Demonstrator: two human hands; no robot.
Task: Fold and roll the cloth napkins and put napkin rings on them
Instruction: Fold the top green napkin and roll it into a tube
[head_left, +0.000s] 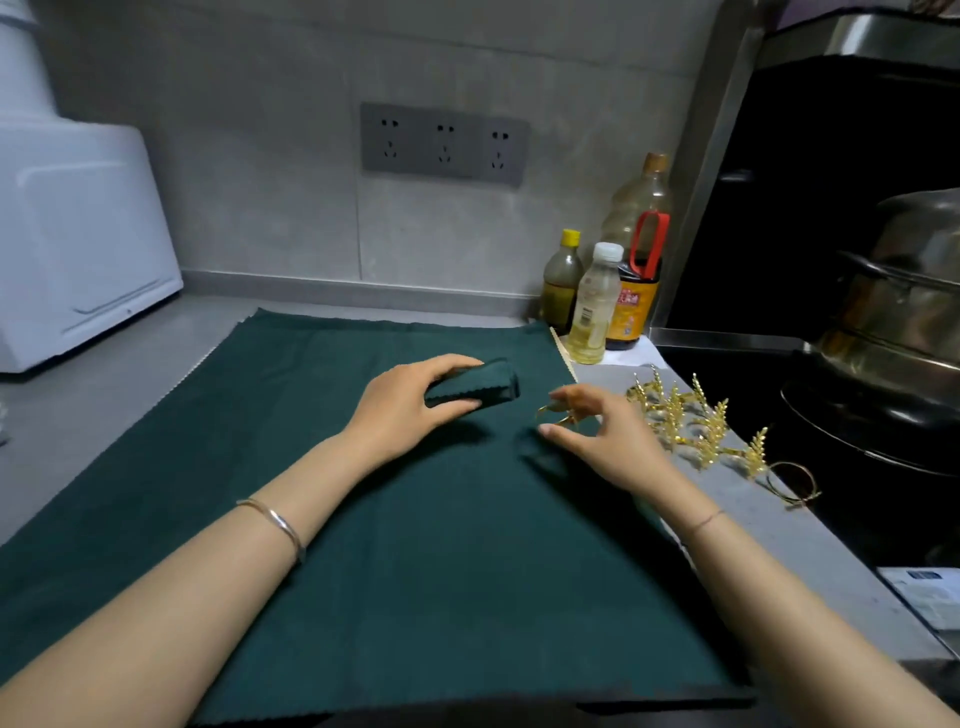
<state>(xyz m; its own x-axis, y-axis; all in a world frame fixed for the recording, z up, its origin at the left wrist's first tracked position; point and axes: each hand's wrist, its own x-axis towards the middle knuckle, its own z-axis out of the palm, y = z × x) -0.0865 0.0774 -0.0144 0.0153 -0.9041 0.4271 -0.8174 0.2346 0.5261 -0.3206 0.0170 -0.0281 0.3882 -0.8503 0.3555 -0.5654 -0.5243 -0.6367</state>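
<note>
Now the left hand (400, 408) grips a rolled green napkin (480, 387), fingers curled around it, over a big green cloth (415, 571) spread flat on the counter (78, 405). Close beside it, the right hand (610, 441) pinches a golden napkin ring (550, 412) with thumb and fingers. More golden rings (691, 421) lie at the right, near the bottles (589, 306).

4 bottles (592, 312) crowd the corner below a 3-outlet socket (444, 144), with a steel pot (904, 291), perhaps a steamer, at right.
</note>
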